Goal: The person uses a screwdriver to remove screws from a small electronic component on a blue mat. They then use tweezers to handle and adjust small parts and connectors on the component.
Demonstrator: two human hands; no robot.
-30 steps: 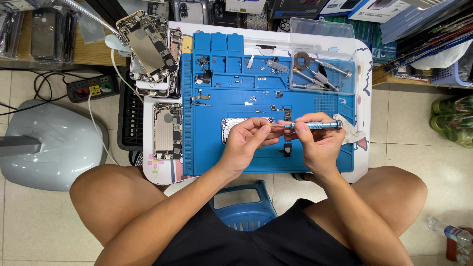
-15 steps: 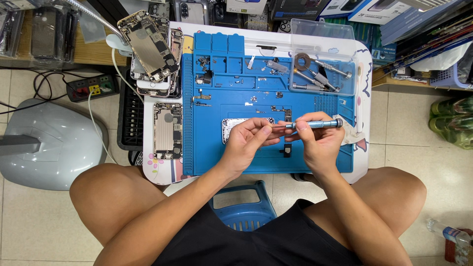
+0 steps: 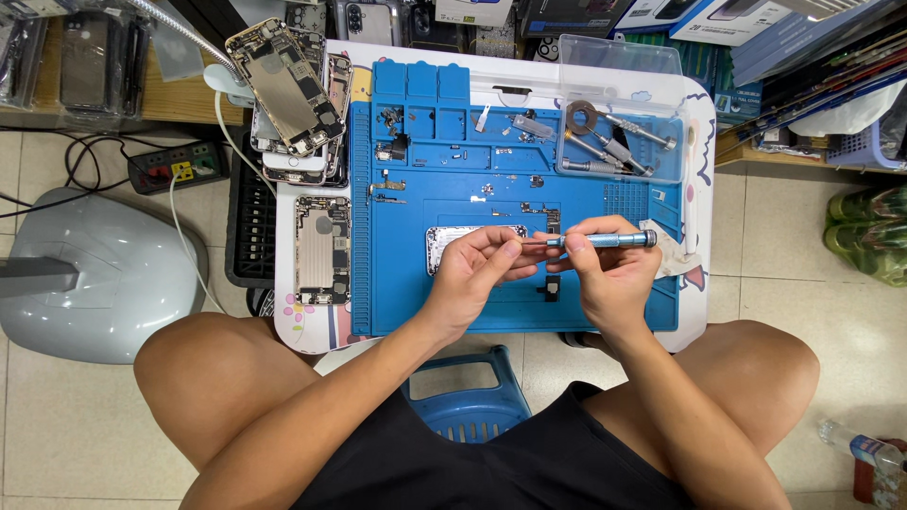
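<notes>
Fingertips of the left hand [image 3: 470, 274] pinch the fine tip at frame centre while the right hand [image 3: 609, 274] clasps the slim, light, rigid blue-grey metal precision screwdriver [image 3: 595, 241] by its smooth, likely slippery barrel above the blue silicone work mat [image 3: 416, 293].

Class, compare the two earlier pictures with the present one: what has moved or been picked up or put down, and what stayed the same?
Almost nothing changed. The right hand keeps gripping the blue screwdriver level, and the left hand still pinches at its tip; both shifted only slightly. Nothing was picked up or released. The phone body on the blue mat and the clear tool tray stayed put.
</notes>
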